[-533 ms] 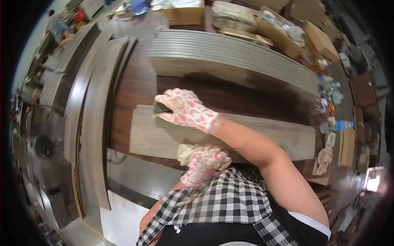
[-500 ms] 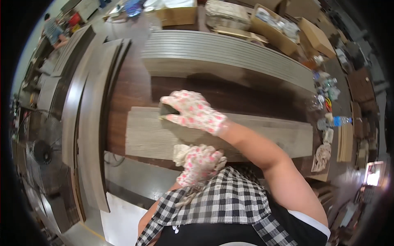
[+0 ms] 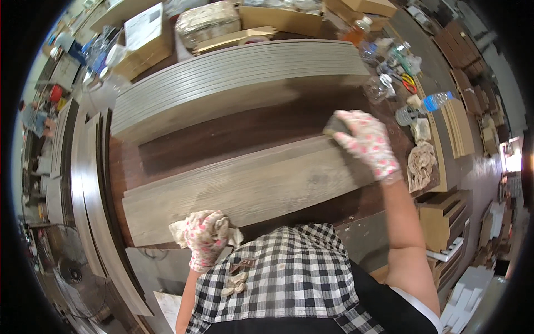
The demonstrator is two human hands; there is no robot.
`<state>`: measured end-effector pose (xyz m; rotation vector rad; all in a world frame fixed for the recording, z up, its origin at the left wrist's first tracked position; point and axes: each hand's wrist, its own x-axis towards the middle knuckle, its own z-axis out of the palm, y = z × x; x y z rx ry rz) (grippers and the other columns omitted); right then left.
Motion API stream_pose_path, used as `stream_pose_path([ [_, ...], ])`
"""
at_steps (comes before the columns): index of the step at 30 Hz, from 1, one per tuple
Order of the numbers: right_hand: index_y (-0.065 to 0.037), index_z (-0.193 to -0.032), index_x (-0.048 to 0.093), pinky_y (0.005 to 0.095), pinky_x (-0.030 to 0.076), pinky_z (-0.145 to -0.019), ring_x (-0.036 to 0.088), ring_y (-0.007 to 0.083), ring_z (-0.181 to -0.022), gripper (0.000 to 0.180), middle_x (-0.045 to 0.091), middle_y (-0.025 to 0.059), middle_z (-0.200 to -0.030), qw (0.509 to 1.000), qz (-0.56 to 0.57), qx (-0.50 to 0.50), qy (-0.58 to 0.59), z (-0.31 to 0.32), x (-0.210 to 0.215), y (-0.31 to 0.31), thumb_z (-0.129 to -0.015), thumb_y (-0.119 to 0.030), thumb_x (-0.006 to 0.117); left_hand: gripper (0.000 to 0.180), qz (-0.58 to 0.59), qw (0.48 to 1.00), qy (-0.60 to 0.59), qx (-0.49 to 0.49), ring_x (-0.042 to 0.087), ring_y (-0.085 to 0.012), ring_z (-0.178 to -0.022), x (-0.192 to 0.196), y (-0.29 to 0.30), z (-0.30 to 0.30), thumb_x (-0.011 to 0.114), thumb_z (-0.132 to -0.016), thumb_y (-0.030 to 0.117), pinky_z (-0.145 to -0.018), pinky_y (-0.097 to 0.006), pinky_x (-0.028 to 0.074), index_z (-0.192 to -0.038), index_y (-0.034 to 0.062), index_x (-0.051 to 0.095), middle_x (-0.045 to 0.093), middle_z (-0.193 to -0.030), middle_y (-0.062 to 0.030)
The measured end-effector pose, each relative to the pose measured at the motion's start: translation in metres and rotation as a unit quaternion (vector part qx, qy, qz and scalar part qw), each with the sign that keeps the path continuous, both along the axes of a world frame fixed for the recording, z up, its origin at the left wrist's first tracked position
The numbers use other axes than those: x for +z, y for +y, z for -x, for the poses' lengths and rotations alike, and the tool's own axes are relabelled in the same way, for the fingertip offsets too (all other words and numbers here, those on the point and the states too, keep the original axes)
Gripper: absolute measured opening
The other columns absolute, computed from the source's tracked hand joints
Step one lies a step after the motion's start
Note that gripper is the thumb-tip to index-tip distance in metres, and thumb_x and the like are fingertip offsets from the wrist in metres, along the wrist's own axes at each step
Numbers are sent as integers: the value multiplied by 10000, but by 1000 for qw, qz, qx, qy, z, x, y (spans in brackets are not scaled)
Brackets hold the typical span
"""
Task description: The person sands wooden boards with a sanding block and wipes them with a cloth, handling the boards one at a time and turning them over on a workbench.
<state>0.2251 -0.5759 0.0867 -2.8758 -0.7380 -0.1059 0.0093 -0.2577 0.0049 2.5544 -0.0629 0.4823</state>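
Note:
A grey-brown wood-grain plank (image 3: 239, 189) lies across the table in front of me, with another plank's edge showing along its far side. My right hand (image 3: 368, 143), in a white glove with pink spots, grips a small dark block (image 3: 335, 127) that looks like a sanding sponge, at the plank's far right end. In a matching glove, my left hand (image 3: 204, 240) is closed on a bunched cream rag (image 3: 179, 230) at the plank's near edge, toward its left end. The block's underside is hidden.
Beyond the plank stands a long row of stacked planks (image 3: 239, 67). More boards (image 3: 103, 206) lie on the left. Plastic bottles (image 3: 409, 114), yellow-handled scissors (image 3: 409, 83) and a crumpled cloth (image 3: 421, 166) sit at the right. Cardboard boxes (image 3: 281, 21) line the back.
My right hand has moved with the block from the plank's left part to its right end. My left hand, with the rag, has shifted left along the near edge. The view has turned.

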Motion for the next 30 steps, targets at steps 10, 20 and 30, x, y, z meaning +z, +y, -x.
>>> stream_pose_path([
  [10,-92,-1032,580,385,458,-812,565,285,-937,379,600,108,-988,999,16,12,-33,-20,-23,-54,-755,-350,592,141,15,994,34,107,557,-273,-796,14,-14,-1,658,-736,120,-731,-365,437,-851,48,620,597,-837,-107],
  [20,30,-1255,426,331,305,-1016,410,227,-1199,495,458,150,-1271,766,-615,-185,-26,-12,-70,-114,-854,-218,576,555,-174,968,148,-102,314,-352,-1268,18,-97,-57,550,-819,183,-1051,-428,257,-1316,21,364,369,-1343,-196],
  [30,15,-1317,334,346,297,-1022,361,215,-1226,444,363,125,-1342,667,-701,-243,-69,16,-94,-93,-911,-131,436,634,-136,923,53,-356,202,-315,-1338,13,-282,-217,453,-837,274,-1098,-411,167,-1368,-1,245,261,-1418,-182],
])
